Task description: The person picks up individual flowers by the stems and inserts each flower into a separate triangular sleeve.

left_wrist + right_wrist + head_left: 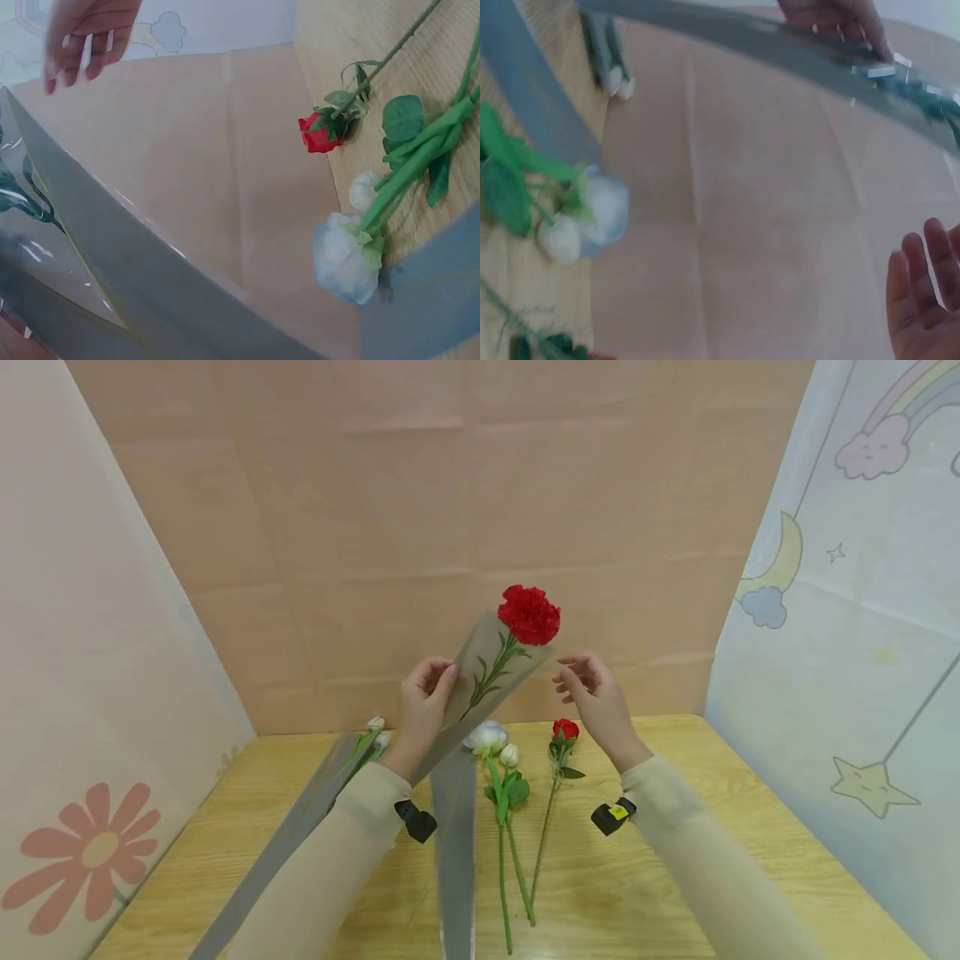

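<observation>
My left hand pinches the edge of a clear, grey-edged flower sleeve in the head view. Inside it is a red carnation, its bloom out of the wide end and its leafy green stem seen through the film. The sleeve tilts up to the right, above the table. My right hand is just right of the bloom, its fingers loosely bent and apart, holding nothing. In the right wrist view a gap separates this hand from the sleeve.
On the wooden table lie a red rose, a pale blue-white flower and a white bud with green stems. A flat sleeve lies beside them. Sleeved white flowers lie at the left. Printed cloth walls enclose the table.
</observation>
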`<state>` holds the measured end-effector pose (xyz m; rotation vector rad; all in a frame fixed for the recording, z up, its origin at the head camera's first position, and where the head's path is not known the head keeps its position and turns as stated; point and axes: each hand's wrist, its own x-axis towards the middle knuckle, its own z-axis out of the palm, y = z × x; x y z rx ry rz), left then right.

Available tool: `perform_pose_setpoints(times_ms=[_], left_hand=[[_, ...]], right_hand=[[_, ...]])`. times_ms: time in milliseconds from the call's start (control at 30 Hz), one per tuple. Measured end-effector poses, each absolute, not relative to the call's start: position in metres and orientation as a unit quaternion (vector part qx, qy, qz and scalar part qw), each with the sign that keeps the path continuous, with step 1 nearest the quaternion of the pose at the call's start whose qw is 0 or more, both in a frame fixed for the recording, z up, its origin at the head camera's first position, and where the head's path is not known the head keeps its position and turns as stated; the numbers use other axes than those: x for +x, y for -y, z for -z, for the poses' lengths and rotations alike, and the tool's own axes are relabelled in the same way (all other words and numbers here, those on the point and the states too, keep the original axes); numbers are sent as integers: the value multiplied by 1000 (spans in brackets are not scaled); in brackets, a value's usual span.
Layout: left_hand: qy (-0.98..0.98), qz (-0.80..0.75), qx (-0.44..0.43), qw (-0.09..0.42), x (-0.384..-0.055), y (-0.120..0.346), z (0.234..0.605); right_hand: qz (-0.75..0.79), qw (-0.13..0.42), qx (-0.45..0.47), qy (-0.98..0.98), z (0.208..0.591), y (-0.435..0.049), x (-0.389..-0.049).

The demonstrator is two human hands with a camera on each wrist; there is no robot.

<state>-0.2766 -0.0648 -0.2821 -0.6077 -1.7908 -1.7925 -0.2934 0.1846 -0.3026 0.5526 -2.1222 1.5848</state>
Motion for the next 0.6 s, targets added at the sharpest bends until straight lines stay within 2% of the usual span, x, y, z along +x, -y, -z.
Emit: perform_pose_setpoints(times_ms=[200,367,467,600], left_hand=[[701,642,-194,240,-266,69,277],[729,625,-165,227,-262,76,285],[738,615,-156,229,-260,82,290],[739,607,-160,245,-264,95,297]], right_hand=[[-506,139,147,838,330,-225,-302],[-448,25,120,886,363,-250,-305],[-429,-39,120,894,380,-258,-304],[-431,-83,122,890,394,-263,-301]])
